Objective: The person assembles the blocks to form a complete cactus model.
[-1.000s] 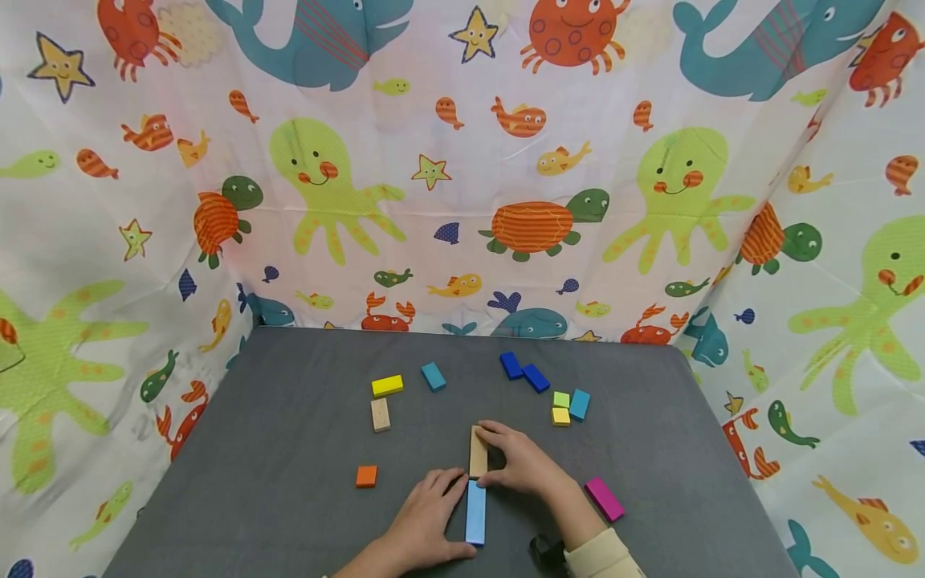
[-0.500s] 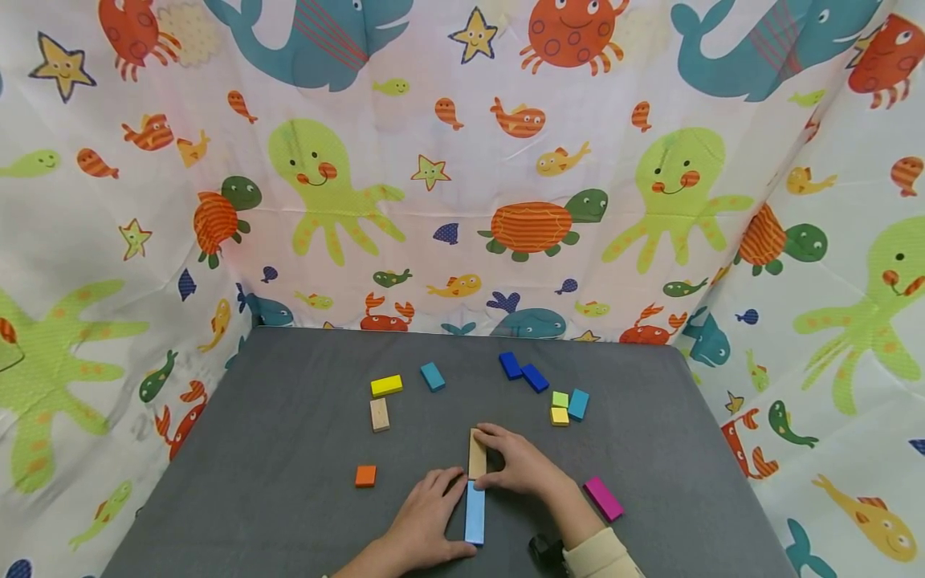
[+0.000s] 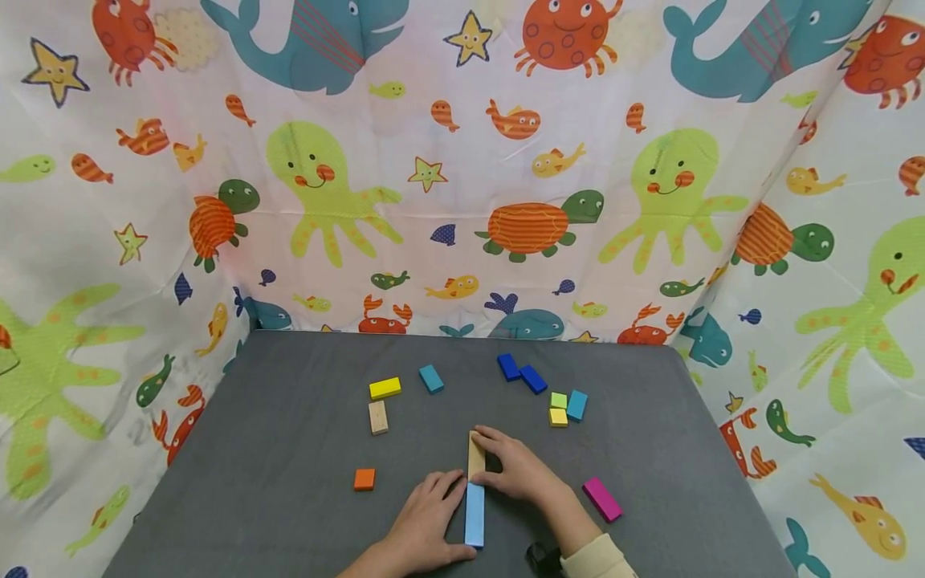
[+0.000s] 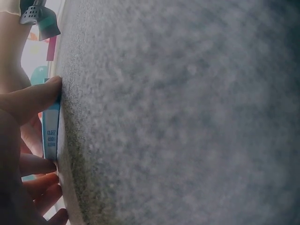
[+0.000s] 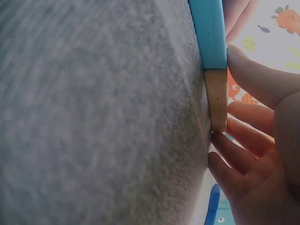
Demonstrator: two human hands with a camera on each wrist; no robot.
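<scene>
A long light blue block (image 3: 474, 516) and a plain wooden block (image 3: 474, 459) lie end to end in one line on the grey table, touching. My left hand (image 3: 426, 520) grips the light blue block lengthwise, thumb at its near end and a finger near its far end. Around the wooden block, my right hand (image 3: 522, 472) has its thumb by the joint and its fingers at the far end. Printed marks show on the light blue block (image 4: 50, 133) in the left wrist view. From the right wrist, the wooden block (image 5: 217, 101) meets the blue one squarely.
To the left lie orange (image 3: 364, 479), small wooden (image 3: 378, 417), yellow (image 3: 385, 388) and teal (image 3: 430, 378) blocks. Dark blue blocks (image 3: 533, 379) and a small cluster (image 3: 559, 417) are behind right; a magenta block (image 3: 602, 498) is beyond my right forearm. A printed curtain (image 3: 433, 201) surrounds the table.
The head view has shifted very slightly. Both hands keep their hold, and the two blocks stay in line.
</scene>
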